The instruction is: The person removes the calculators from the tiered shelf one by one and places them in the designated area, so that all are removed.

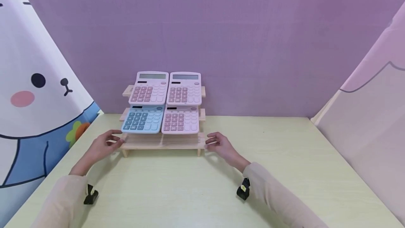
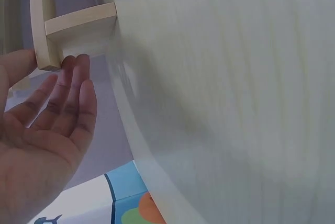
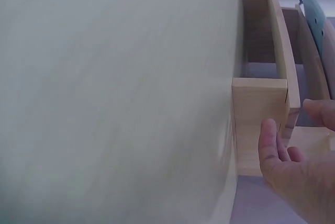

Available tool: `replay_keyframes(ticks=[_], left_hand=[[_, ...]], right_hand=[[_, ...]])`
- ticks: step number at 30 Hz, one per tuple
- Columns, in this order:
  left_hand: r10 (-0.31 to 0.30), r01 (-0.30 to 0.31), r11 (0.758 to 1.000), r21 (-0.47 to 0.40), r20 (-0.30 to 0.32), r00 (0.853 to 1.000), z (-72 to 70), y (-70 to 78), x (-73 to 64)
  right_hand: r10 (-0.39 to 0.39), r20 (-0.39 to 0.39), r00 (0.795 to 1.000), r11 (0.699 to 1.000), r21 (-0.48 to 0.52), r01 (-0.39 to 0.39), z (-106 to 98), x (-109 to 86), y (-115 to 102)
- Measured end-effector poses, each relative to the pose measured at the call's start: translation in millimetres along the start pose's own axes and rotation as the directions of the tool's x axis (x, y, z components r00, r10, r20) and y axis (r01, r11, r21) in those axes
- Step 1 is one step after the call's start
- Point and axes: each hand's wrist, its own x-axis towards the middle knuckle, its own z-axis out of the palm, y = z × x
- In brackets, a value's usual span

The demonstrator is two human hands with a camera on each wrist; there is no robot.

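A light wooden tiered stand (image 1: 161, 141) holds a blue calculator (image 1: 142, 119) and pink ones, including a lower pink calculator (image 1: 180, 119) and two upper ones. At the stand's left end is my left hand (image 1: 102, 147), fingers loosely bent. In the left wrist view its thumb (image 2: 21, 64) meets the end of the lowest board, and the other fingertips lie under that end. My right hand (image 1: 223, 149) is beside the stand's right end. Its thumb and fingers are spread around the board's end in the right wrist view, the thumb apart from the wood.
The pale wooden table (image 1: 284, 171) extends in front of the stand and to its right. Behind it hangs a purple cloth (image 1: 253, 45). A cartoon-printed cloth (image 1: 41, 115) borders the left side, and a pale printed cloth (image 1: 373, 122) the right.
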Motion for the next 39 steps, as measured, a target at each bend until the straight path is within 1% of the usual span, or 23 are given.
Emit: replay_keyframes(ticks=[7, 13, 17, 26, 33, 39], left_hand=[[-0.024, 0.027, 0.998, -0.061, 0.060, 0.998, -2.1, -1.1, 0.8], [-0.042, 0.049, 0.995, -0.087, 0.084, 0.996, -3.2, -2.3, 2.0], [-0.053, 0.063, 0.993, -0.099, 0.097, 0.994, -3.3, -2.2, 3.0], [-0.051, 0.065, 0.992, -0.111, 0.123, 0.991, -5.1, -3.4, 3.8], [-0.046, 0.065, 0.989, -0.136, 0.140, 0.989, -5.8, -3.9, 6.1], [-0.038, 0.059, 0.987, -0.150, 0.141, 0.989, -6.0, -3.6, 7.0]], right_hand=[[0.033, -0.041, 0.999, 0.998, 0.060, -0.030, 6.8, 3.4, 0.6], [0.074, -0.060, 0.995, 0.993, 0.101, -0.068, 9.8, 6.4, 0.4], [0.100, -0.058, 0.993, 0.989, 0.118, -0.092, 10.4, 8.2, -1.1], [0.138, -0.043, 0.990, 0.975, 0.181, -0.128, 13.5, 10.8, -5.5], [0.141, -0.051, 0.989, 0.978, 0.161, -0.132, 13.7, 13.4, -6.0], [0.140, -0.056, 0.989, 0.980, 0.153, -0.130, 13.3, 13.0, -6.9]])
